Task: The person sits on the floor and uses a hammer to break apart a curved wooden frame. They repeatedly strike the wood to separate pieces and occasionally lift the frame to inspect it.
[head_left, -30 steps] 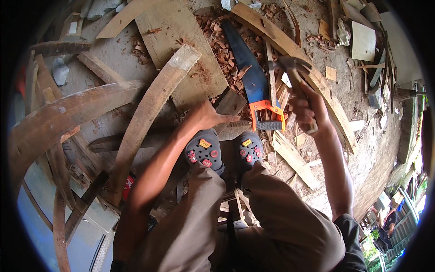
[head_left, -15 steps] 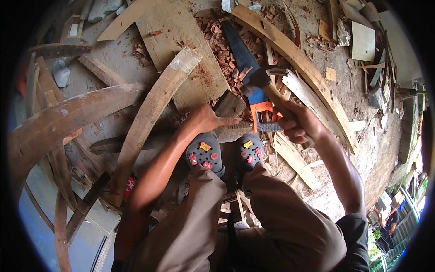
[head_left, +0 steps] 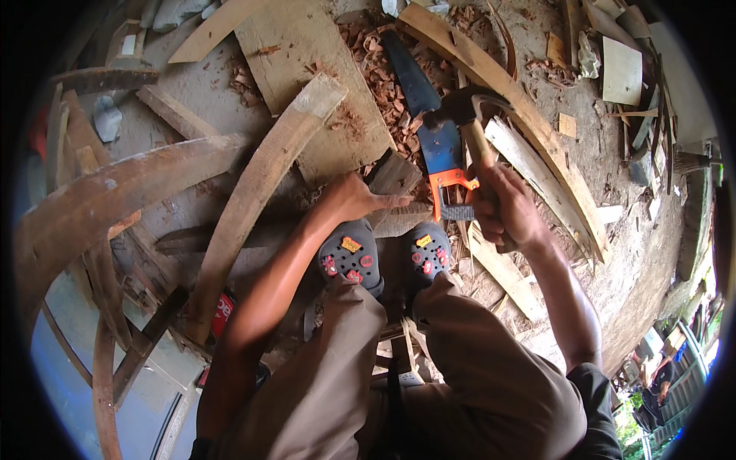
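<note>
Right hand [head_left: 510, 205]: fingers wrapped around the handle of the hammer [head_left: 476, 138], right of centre in the frame; hammer head overlaps the saw [head_left: 438, 157] in view. Left hand [head_left: 353, 198]: clamped on the dark wood block [head_left: 395, 175], centre of the frame, thumb pointing right. Shoes [head_left: 352, 259]: just below the block. Curved plank [head_left: 530, 115]: upper right of the frame

Dusty floor [head_left: 636, 230] here, and it's littered! Reddish wood chips [head_left: 387, 103] scattered all around, a handsaw [head_left: 405, 73] lying among them, flat board [head_left: 307, 77] left, long curved plank [head_left: 560, 161] sweeping down the right.
</note>
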